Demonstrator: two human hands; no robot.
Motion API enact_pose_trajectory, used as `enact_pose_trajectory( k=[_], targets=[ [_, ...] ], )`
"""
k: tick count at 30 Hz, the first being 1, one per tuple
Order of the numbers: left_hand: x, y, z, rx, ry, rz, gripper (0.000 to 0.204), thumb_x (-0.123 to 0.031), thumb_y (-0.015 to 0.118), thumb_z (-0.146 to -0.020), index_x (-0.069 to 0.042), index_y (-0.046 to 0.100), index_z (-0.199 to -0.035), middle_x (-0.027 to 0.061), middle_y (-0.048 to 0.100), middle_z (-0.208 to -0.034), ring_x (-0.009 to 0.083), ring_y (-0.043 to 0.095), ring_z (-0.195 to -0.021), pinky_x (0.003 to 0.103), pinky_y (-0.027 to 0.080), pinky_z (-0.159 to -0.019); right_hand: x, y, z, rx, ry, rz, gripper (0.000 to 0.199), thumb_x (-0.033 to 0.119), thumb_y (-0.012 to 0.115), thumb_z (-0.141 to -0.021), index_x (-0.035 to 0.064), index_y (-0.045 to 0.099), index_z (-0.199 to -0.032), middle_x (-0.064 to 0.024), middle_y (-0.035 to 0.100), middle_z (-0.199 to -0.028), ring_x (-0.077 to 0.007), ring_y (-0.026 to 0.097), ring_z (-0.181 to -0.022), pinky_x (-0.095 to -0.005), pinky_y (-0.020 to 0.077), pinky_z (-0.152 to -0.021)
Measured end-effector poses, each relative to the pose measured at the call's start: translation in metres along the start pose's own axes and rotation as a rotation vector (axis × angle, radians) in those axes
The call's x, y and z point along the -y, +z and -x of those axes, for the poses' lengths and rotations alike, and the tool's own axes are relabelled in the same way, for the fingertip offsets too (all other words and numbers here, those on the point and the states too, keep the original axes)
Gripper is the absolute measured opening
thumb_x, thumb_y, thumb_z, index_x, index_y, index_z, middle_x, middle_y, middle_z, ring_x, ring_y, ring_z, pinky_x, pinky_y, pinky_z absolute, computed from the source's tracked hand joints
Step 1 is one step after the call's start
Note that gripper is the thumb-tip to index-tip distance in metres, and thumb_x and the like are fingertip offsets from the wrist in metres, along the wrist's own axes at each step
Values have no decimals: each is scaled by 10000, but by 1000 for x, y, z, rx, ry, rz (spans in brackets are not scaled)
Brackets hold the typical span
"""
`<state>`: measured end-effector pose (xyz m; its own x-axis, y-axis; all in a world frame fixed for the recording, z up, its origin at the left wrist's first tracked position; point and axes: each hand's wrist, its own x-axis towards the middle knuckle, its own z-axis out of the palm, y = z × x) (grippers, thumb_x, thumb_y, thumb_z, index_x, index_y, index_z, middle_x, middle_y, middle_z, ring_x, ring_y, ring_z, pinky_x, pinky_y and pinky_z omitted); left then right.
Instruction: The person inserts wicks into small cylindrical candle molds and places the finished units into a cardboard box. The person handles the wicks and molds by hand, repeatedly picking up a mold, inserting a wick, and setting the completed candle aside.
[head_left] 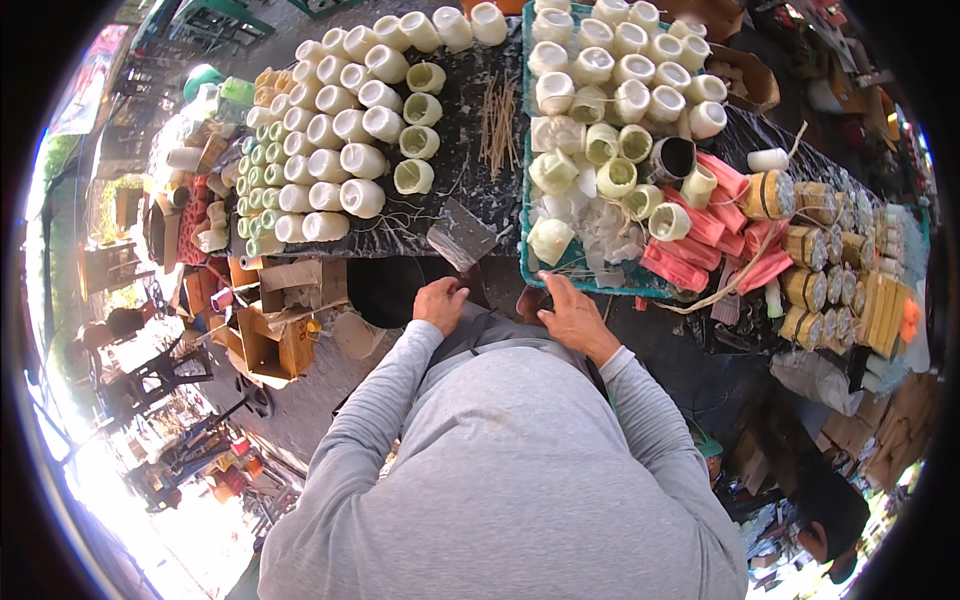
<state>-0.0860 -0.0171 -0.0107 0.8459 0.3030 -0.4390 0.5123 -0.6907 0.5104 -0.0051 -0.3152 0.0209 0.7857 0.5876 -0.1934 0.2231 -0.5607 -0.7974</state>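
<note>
My left hand (pixel 440 306) is in front of my waist, just short of the table's near edge. Its fingers are curled together, and what they hold, if anything, is hidden. Beyond it, a flat grey plate-like piece (pixel 464 234) lies over the table edge. My right hand (pixel 578 318) has its fingers apart and shows nothing in them. Its fingertips are close to the near edge of a teal tray (pixel 650 291). That tray carries whitish wax-like cups (pixel 634 68), greenish hollow cups (pixel 616 177) and crumpled clear plastic (pixel 606 238).
Rows of white cups (pixel 362 160) fill the left of the black-covered table (pixel 462 150), beside a bundle of thin sticks (pixel 497 125). Red wax-like pieces (pixel 697 222) and tied yellowish bundles (pixel 803 287) lie at right. Open cardboard boxes (pixel 273 340) stand at lower left.
</note>
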Motion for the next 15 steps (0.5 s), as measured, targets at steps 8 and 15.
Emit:
enact_pose_trajectory(
  k=[8, 15],
  targets=[
    [72, -35, -4, -95, -186, 161, 391, -303, 786, -930, 5, 770, -1171, 169, 808, -961, 274, 787, -872, 385, 611, -843, 42, 115, -166, -149, -353, 72, 138, 203, 724, -952, 101, 691, -1039, -120, 703, -922, -371, 718, -834, -496, 585, -721],
    [89, -76, 7, -59, -268, 296, 386, -292, 772, -935, 5, 767, -1180, 191, 798, -1015, 307, 779, -922, 407, 605, -871, 81, 208, -277, -53, -103, 401, 179, 254, 669, -980, 99, 753, -1008, -161, 761, -806, -398, 751, -702, -513, 599, -643]
  ],
)
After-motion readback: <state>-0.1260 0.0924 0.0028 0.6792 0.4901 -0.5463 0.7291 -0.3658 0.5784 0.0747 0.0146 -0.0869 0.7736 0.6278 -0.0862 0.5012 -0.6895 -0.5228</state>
